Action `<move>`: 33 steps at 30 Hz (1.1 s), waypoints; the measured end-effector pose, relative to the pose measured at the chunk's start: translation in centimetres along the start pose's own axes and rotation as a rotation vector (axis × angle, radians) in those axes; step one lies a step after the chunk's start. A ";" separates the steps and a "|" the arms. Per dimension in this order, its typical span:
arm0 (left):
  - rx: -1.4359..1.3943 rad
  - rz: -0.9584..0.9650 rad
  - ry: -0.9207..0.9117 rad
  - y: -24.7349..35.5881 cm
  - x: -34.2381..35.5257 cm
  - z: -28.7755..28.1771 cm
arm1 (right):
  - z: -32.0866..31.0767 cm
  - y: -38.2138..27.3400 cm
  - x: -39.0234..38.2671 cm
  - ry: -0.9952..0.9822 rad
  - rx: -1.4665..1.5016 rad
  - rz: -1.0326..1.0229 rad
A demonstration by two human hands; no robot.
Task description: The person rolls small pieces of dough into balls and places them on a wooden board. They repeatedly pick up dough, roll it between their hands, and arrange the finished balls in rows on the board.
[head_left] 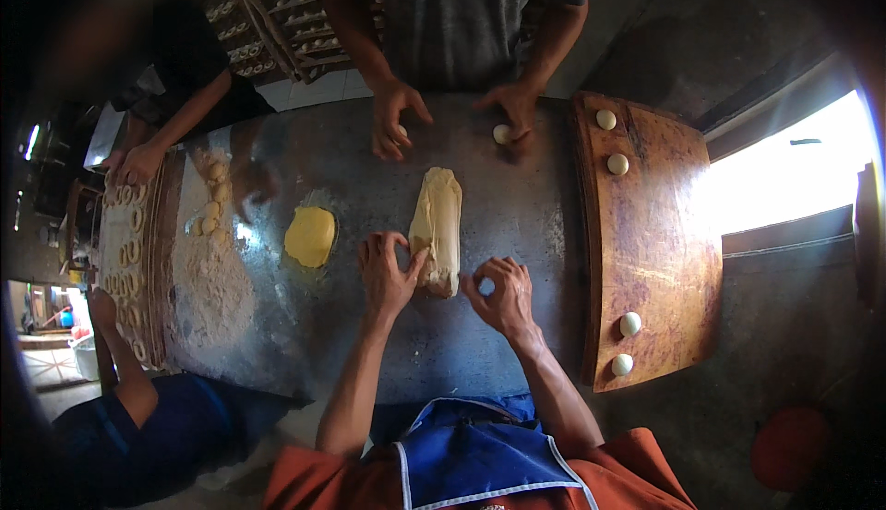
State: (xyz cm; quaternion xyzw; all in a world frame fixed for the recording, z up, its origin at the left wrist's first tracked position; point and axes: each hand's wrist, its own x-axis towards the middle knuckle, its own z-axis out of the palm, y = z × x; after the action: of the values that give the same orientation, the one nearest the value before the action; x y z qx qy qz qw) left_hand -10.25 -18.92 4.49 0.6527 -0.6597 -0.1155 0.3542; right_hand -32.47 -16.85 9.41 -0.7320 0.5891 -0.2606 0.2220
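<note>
A long pale dough log [437, 224] lies lengthwise on the dark worktable in front of me, its near end ragged. Along its left side rests my left hand [386, 273], fingers apart and the thumb touching the dough. To the right of the near end is my right hand [503, 296]. Its thumb and forefinger are closed in a ring; whether a small bit sits between the tips is hidden. A flat yellow dough piece [310, 237] lies further left.
Across the table [388, 362] a person's hands [397, 120] handle small dough balls. A wooden board [655, 242] at the right bears several balls. Flour [214, 284] is heaped at the left, beside a tray [159, 270] of ring-shaped pieces. Other people stand on the left.
</note>
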 end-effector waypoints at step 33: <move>-0.717 -0.112 0.019 13.0 -5.8 -13.3 | -2.8 -4.4 -2.1 -0.025 0.424 -0.090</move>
State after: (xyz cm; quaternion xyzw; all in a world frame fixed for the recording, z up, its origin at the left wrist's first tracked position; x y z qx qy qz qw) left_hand -12.78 -7.77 20.21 0.5229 -0.5372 -0.3529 0.5599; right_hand -31.32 -13.89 14.07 -0.6976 0.4848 -0.3793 0.3666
